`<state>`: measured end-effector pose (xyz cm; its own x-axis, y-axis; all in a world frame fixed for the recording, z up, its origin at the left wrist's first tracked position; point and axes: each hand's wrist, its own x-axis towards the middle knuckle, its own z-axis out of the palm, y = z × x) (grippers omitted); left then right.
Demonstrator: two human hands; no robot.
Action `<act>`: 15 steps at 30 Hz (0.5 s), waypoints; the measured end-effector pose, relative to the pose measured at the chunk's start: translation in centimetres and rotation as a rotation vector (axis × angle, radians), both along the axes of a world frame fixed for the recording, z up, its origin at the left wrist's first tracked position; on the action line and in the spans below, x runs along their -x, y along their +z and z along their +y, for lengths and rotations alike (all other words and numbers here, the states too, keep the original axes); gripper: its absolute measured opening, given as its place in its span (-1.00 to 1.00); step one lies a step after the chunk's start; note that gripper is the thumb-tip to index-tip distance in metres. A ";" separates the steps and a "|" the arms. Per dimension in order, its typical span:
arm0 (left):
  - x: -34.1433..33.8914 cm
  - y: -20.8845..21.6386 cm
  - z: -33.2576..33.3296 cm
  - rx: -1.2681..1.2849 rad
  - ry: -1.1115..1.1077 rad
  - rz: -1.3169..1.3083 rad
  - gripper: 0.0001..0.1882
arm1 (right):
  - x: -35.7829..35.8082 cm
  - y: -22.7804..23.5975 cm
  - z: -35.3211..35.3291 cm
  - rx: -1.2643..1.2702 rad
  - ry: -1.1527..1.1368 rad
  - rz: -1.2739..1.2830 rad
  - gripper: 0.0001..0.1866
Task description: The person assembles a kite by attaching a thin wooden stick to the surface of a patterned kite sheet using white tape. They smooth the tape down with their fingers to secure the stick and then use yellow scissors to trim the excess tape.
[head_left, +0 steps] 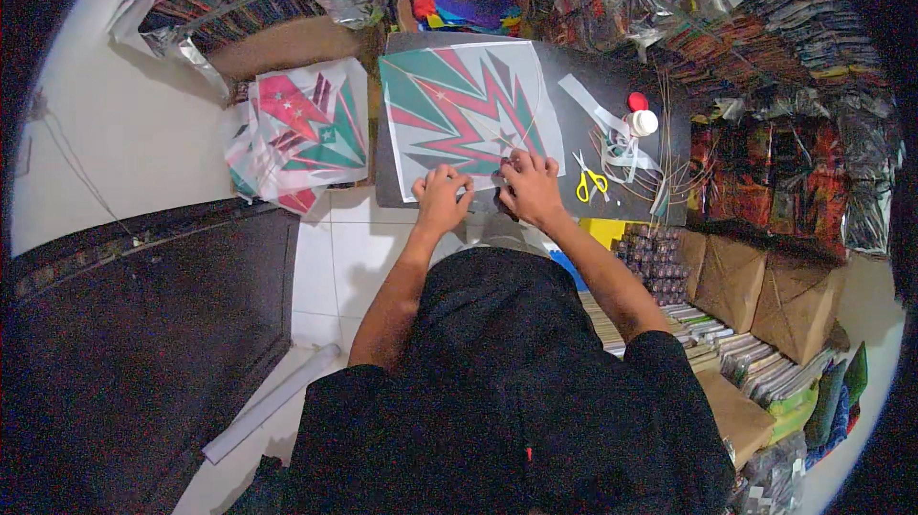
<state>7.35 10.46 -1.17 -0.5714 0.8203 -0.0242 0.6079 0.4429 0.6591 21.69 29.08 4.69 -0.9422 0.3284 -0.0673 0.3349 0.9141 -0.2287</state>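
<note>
A white square kite sheet [421, 137] with green, red and grey pointed shapes and a star lies on the dark table. My left hand [443, 199] rests on its near edge, fingers bent and thumb apart, holding nothing. Farther right, my right hand [532, 188] has its fingers bent down on the sheet, closed at the lower end of a thin curved stick [539, 99]. The fingertips partly hide that end. Yellow-handled scissors [588, 184] lie just right of this hand.
On the dark table [574, 61] are a white bottle [643, 123], a red cap [638, 102], white strips [588, 102] and several thin sticks [674, 192]. More printed sheets [306, 128] are piled at left. Wrapped stacks [765, 175] stand at right; a dark panel [143, 352] is at lower left.
</note>
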 end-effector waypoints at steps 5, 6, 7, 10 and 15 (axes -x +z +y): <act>0.0 -0.1 0.1 -0.003 0.010 0.004 -0.82 | -0.4 -0.4 -0.3 0.061 -0.002 0.036 -0.56; 0.0 -0.1 0.0 -0.008 0.008 0.007 -0.82 | -0.5 -0.7 -0.4 0.082 0.010 0.050 -0.57; 0.0 -0.1 0.1 -0.012 0.006 0.011 -0.82 | -0.6 -0.9 -0.5 0.077 0.009 0.050 -0.57; 0.1 -0.2 0.2 0.014 0.018 0.004 -0.79 | -0.4 -1.4 -1.1 0.082 -0.037 0.093 -0.54; 0.0 0.2 0.5 0.001 0.067 -0.017 -0.74 | -0.3 -1.9 -2.0 0.200 -0.345 0.121 -0.47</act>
<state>7.40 10.95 -0.95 -0.6248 0.7800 -0.0349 0.5654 0.4828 0.6687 21.96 27.07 2.82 -0.7843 0.6177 -0.0577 0.5735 0.6864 -0.4471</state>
